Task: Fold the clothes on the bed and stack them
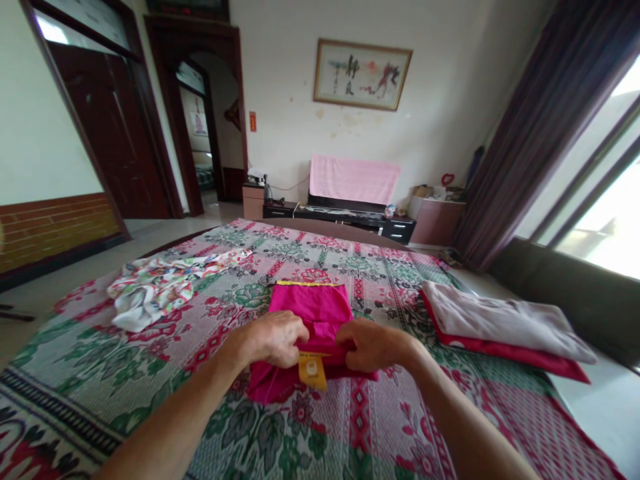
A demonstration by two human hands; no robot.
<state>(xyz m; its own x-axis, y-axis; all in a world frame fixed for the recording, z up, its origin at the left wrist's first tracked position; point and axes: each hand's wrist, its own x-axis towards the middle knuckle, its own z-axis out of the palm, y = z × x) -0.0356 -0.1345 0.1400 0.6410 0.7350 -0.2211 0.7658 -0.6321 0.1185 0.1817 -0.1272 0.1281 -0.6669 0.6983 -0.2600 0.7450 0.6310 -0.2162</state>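
Crumpled at left on one floral cover (pixel 220 427): one multicoloured cloth (pixel 150 293). Mid-cover, left hand (pixel 277 337) clamped on one pink garment (pixel 310 303); next, one yellow tag (pixel 313 372); then right hand (pixel 373 343), clamped likewise. Stacked at right: two folded garments (pixel 510 323).

Home, living-room type: floral cloth (pixel 320 427) filled lower frame; framed picture (pixel 363 74) top center, purple curtain (pixel 530 127) upper right.
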